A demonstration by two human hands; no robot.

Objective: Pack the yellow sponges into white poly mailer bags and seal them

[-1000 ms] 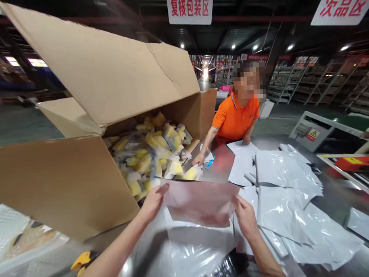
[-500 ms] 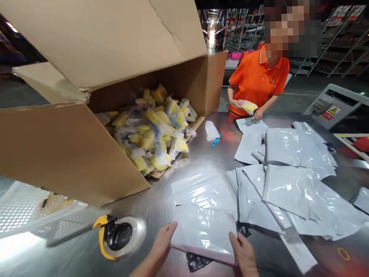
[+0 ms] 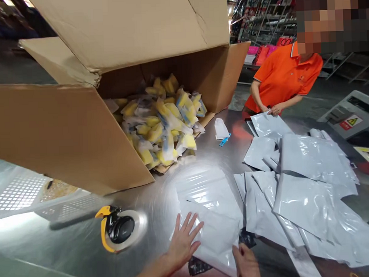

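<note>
A white plastic mailing bag (image 3: 219,230) lies in front of me on the metal table, overlapping another white mailing bag (image 3: 201,182) behind it. My left hand (image 3: 184,240) rests on the front bag's left part, its fingers spread. At the bag's lower right edge, my right hand (image 3: 247,260) is closed, with the edge pinched between thumb and fingers. Bits of black plastic (image 3: 198,266) peek out beneath the bag. To the left of my hands is a tape dispenser (image 3: 121,228) with a yellow handle and a roll of clear tape.
A big cardboard box (image 3: 66,138) lies open, holding several yellow items (image 3: 160,127) in clear wrappers. More white mailing bags (image 3: 313,190) are heaped on the right. Across the table (image 3: 156,204), a person in orange (image 3: 287,78) handles a bag. A blue cutter (image 3: 225,139) lies near the box.
My left hand has left the bag's left edge and now lies spread on top. The bag has turned slightly. The co-worker's yellow item is no longer visible. The view has shifted left.
</note>
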